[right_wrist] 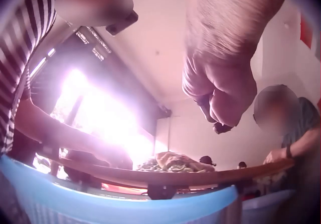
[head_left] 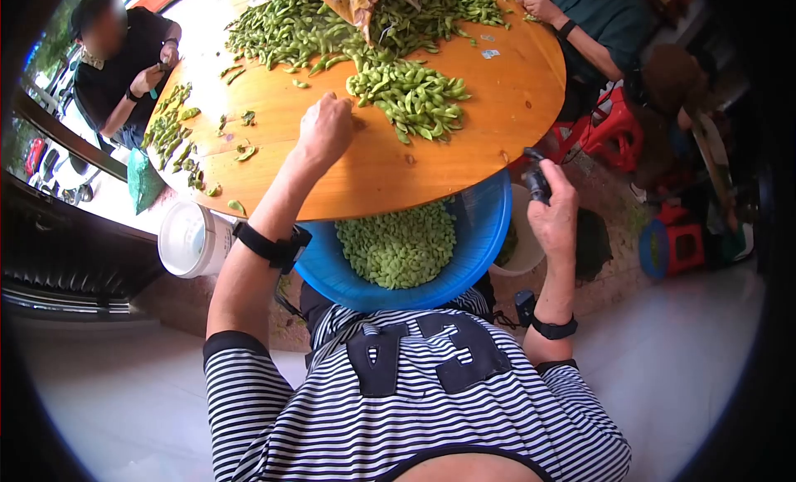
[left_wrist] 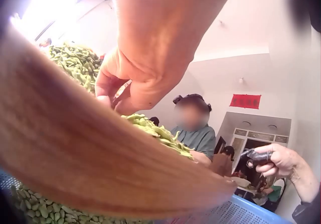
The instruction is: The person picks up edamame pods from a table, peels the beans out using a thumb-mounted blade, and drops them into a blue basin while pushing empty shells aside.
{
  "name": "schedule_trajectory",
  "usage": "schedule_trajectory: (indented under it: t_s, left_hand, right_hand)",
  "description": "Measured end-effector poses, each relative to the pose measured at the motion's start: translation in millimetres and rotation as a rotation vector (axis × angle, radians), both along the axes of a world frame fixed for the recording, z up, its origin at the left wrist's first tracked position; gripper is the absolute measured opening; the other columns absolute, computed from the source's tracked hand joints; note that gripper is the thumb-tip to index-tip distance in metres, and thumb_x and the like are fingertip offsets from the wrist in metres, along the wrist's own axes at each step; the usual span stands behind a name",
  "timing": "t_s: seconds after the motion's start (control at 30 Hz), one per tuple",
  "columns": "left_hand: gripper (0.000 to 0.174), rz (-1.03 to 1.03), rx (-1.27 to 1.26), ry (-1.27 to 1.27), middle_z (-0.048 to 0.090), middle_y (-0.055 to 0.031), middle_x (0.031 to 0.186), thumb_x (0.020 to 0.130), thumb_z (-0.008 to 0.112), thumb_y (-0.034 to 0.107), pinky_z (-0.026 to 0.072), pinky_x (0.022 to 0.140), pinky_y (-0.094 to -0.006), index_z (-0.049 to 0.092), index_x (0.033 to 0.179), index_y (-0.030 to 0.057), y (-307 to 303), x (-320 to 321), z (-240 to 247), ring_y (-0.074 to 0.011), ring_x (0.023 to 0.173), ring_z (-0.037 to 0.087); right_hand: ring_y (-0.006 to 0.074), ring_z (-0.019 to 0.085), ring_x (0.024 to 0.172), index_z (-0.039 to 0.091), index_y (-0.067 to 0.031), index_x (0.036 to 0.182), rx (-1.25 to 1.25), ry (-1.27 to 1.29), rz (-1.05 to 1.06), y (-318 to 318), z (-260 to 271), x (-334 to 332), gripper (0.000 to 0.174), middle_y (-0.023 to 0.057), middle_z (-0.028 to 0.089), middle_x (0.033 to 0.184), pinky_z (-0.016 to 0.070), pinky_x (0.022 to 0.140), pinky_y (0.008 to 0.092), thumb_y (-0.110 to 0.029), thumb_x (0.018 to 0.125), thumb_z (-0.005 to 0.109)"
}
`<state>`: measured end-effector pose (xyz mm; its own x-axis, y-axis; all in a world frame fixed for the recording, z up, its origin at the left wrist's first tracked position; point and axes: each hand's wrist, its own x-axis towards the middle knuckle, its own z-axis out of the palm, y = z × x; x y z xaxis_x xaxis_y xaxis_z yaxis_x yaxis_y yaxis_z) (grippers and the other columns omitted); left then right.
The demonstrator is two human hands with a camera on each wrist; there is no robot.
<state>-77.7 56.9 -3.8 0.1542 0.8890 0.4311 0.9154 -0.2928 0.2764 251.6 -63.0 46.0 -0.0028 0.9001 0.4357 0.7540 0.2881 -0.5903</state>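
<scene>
Pods [head_left: 410, 105] are seemingly being shelled, another being needed; over the table [head_left: 390, 177], the left hand [head_left: 326, 130] is being curled, contents unclear; beside it, a black tool [head_left: 537, 185] is being gripped by the right hand [head_left: 555, 215].

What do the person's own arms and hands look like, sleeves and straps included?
Black-and-white striped short sleeves have dark cuffs. The left hand and right hand are ungloved. The forearms wear a black left strap, carrying a boxy black camera, and a black right strap.
</scene>
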Motion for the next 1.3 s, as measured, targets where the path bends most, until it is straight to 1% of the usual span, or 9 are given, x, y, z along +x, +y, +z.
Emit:
schedule_trajectory:
  t_s: [0.13,0.27,0.33,0.63,0.83,1.03,1.17,1.23,1.3]
  left_hand:
    - [0.016,-0.059,-0.054,0.036,0.064,-0.0201,0.088,0.089,0.057,0.012,0.0507,0.066,-0.0422,0.066,0.093,-0.0003,-26.2,4.3,13.3,-0.0318,0.071,0.063]
    - [0.006,-0.394,-0.449,-1.102,0.063,-0.0071,0.088,0.089,0.062,0.004,0.0476,0.052,-0.0232,0.06,0.092,-0.0012,-88.2,37.7,47.5,-0.0089,0.066,0.058]
    - [0.006,-0.38,-0.49,-1.319,0.059,0.0002,0.074,0.089,0.063,0.003,0.0435,0.051,-0.0192,0.059,0.091,0.0007,-109.4,57.4,45.7,-0.0044,0.059,0.054]
    - [0.007,-0.313,-0.311,-1.333,0.057,0.0011,0.076,0.088,0.063,-0.001,0.0414,0.053,-0.019,0.056,0.089,0.0009,-126.7,81.4,16.2,-0.0037,0.064,0.052]
    - [0.008,-0.371,-0.228,-1.306,0.057,0.0,0.076,0.087,0.063,-0.002,0.0406,0.052,-0.019,0.056,0.088,0.0013,-127.5,83.2,9.0,-0.0045,0.06,0.051]
    - [0.024,-0.662,-0.918,-2.084,0.062,-0.0073,0.076,0.086,0.065,0.002,0.0327,0.039,-0.0213,0.053,0.106,0.0042,-121.5,68.1,-2.0,-0.012,0.05,0.052]
    - [0.024,-0.66,-0.94,-2.047,0.062,-0.0063,0.075,0.086,0.066,0.003,0.0341,0.04,-0.021,0.053,0.107,0.0045,-124.0,65.1,0.9,-0.0116,0.051,0.052]
    - [0.02,-0.494,-0.728,-1.705,0.062,-0.0047,0.075,0.087,0.065,0.003,0.0372,0.042,-0.0221,0.055,0.104,0.0029,-126.3,63.7,5.2,-0.0108,0.053,0.053]
    - [0.018,-0.42,-0.613,-1.438,0.061,-0.0043,0.074,0.087,0.065,0.002,0.0392,0.044,-0.0233,0.055,0.102,0.0023,-134.3,61.8,3.4,-0.0098,0.053,0.053]
  right_hand:
    - [0.0102,0.056,0.069,0.062,0.0008,0.111,-0.29,0.385,0.206,-3.2,6.4,-38.7,0.041,0.0039,0.064,0.08,0.0451,0.064,0.0236,0.009,0.074,0.048]
    - [0.0023,0.043,0.055,0.063,0.0029,0.103,-0.579,0.899,0.411,-5.9,-1.6,-70.5,0.033,-0.002,0.051,0.066,0.0332,0.045,0.018,0.006,0.076,0.045]
    - [0.0019,0.039,0.054,0.06,0.0049,0.106,-0.699,1.137,0.625,-3.6,-12.5,-74.9,0.032,-0.0005,0.052,0.07,0.0294,0.042,0.0171,0.004,0.079,0.042]
    - [0.0028,0.034,0.055,0.052,0.0065,0.116,-0.806,1.379,0.7,-11.0,-11.1,-73.1,0.04,0.0067,0.057,0.089,0.0266,0.041,0.016,0.005,0.08,0.036]
    - [0.003,0.035,0.056,0.055,0.0058,0.114,-0.753,1.265,0.702,-8.2,-20.0,-70.4,0.039,0.0081,0.058,0.09,0.027,0.041,0.0165,0.002,0.08,0.037]
    - [0.0023,0.034,0.056,0.059,0.0002,0.114,-0.854,1.544,0.856,-9.2,-34.7,-65.3,0.038,0.0063,0.059,0.085,0.0273,0.043,0.0145,0.0,0.08,0.04]
    - [0.0078,0.041,0.057,0.059,0.0005,0.115,-0.981,1.394,0.807,-5.7,-23.9,-64.6,0.042,0.0079,0.057,0.082,0.0349,0.046,0.0203,0.004,0.075,0.049]
    - [0.0212,0.052,0.063,0.057,0.0035,0.115,-0.183,0.221,0.608,-8.8,-20.4,-71.1,0.05,0.0137,0.056,0.081,0.0429,0.055,0.0312,0.009,0.066,0.054]
    - [0.0276,0.053,0.069,0.057,0.0045,0.115,-0.196,0.17,0.569,-15.6,-9.4,-72.2,0.052,0.0159,0.054,0.083,0.044,0.062,0.0342,0.01,0.063,0.054]
